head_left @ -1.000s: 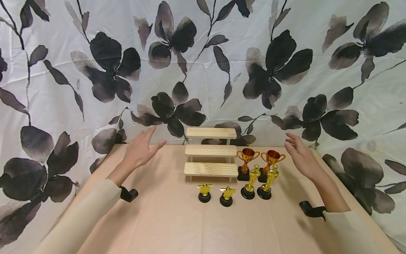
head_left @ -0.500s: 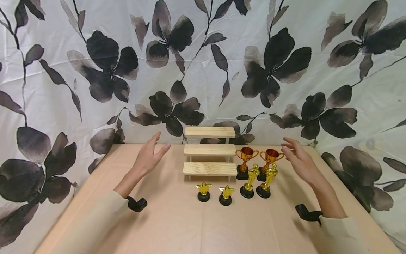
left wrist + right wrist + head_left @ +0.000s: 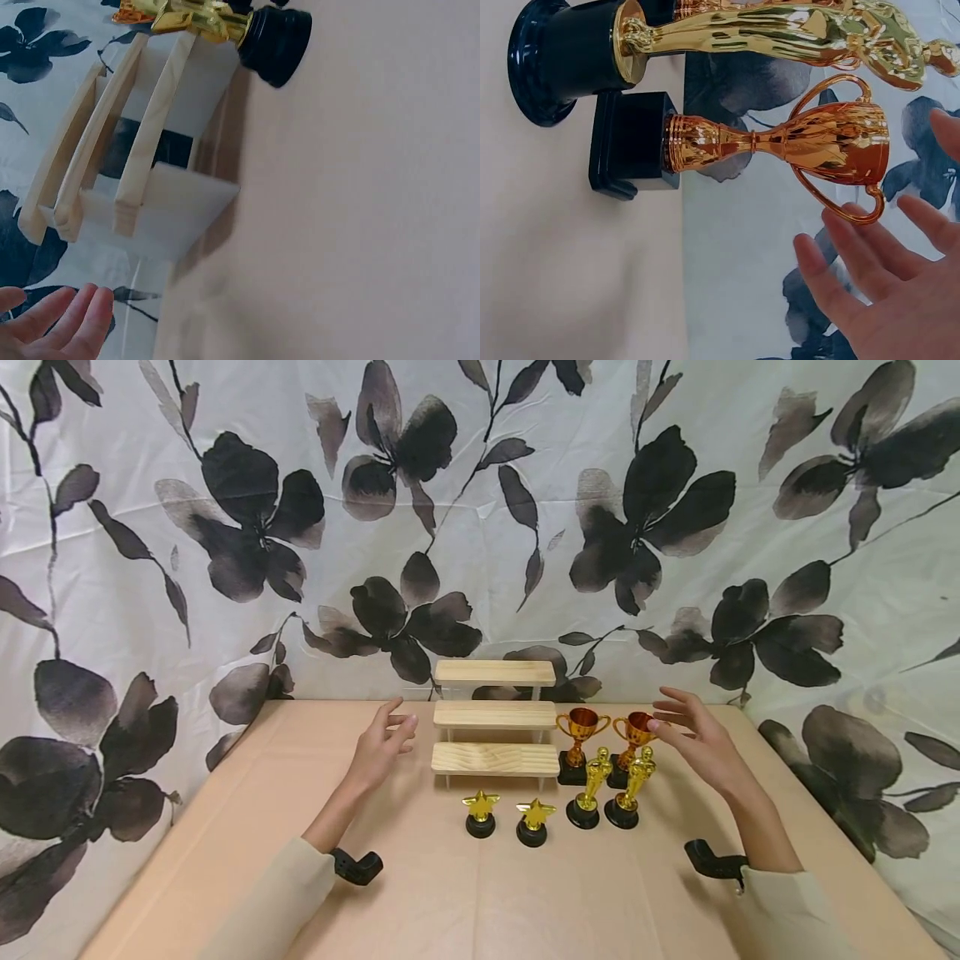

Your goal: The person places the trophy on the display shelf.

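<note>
Table (image 3: 480,902): six trophies (image 3: 597,770), three shelves (image 3: 493,716)

Tan table (image 3: 480,893) beneath shelf (image 3: 493,716), trophies (image 3: 597,770)

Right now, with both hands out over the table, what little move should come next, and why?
Probably the right hand should curl gently round the rightmost orange cup trophy: it is open right beside that cup, though whether they touch is unclear. The left hand also holds nothing, but it is nearest the wooden stand, away from the trophies.
</note>
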Available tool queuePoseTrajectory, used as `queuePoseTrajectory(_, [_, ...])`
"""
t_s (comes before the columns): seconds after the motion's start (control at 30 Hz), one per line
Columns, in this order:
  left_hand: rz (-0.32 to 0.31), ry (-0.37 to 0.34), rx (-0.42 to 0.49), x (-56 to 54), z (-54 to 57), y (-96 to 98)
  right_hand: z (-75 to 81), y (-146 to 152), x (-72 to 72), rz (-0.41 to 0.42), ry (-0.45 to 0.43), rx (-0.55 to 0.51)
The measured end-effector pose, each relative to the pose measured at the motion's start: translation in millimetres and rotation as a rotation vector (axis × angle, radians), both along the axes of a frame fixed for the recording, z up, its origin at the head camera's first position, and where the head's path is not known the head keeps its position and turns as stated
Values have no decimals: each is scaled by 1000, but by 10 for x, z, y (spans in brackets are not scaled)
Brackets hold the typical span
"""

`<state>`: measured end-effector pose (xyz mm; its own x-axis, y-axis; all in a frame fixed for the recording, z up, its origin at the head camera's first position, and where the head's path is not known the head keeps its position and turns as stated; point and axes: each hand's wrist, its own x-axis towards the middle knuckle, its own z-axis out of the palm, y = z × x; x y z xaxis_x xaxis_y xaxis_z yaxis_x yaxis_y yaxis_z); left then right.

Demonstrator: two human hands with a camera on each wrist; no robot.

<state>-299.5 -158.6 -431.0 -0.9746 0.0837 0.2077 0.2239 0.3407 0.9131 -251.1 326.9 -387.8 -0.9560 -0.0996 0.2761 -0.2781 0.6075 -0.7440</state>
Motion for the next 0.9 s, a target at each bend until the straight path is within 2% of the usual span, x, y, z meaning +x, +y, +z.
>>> queuePoseTrajectory(0.2, [-27, -105, 167, -16, -148, 131, -83, -5, -60, 15, 47, -83])
queuePoseTrajectory(0.37, [-62, -207, 295, -34, -255, 180, -159, -7, -100, 57, 23, -125])
queuePoseTrajectory(0.5, [-123, -251, 336, -20, -343, 196, -190, -14, -124, 64, -6, -123])
queuePoseTrajectory(0.7, [-209, -262, 339, 33, -487, 224, -269, -2, -168, 51, -82, -98])
queuePoseTrajectory(0.9, [-251, -226, 344, 57, -571, 252, -393, 7, -207, 97, -96, -153])
